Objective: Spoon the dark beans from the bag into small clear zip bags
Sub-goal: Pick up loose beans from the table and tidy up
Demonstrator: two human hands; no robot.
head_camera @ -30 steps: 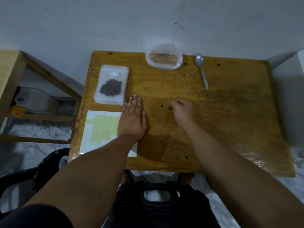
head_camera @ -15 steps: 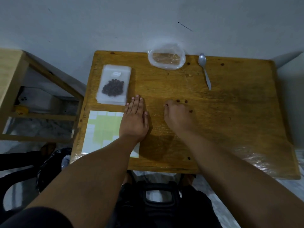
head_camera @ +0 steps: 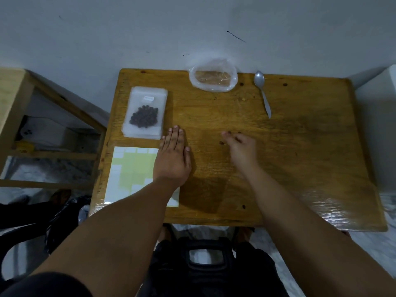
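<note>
Nearest, low and left on the table [head_camera: 300, 168], a sheet of green and white labels [head_camera: 132, 168] lies partly under the left wrist. The left hand [head_camera: 173, 153] lies flat on the wood, fingers straight and together, as it did half a second ago. The right hand [head_camera: 242, 146] has shifted rightward, away from it. Its fingers curl down among loose beans [head_camera: 221, 143], and I cannot tell whether they pinch one. Farther up and left, the top bag of a stack of small zip bags [head_camera: 144, 112] holds dark beans [head_camera: 144, 119]. At the far edge lie the spoon [head_camera: 262, 93] and the crumpled clear bag [head_camera: 213, 77], its contents hard to make out.
</note>
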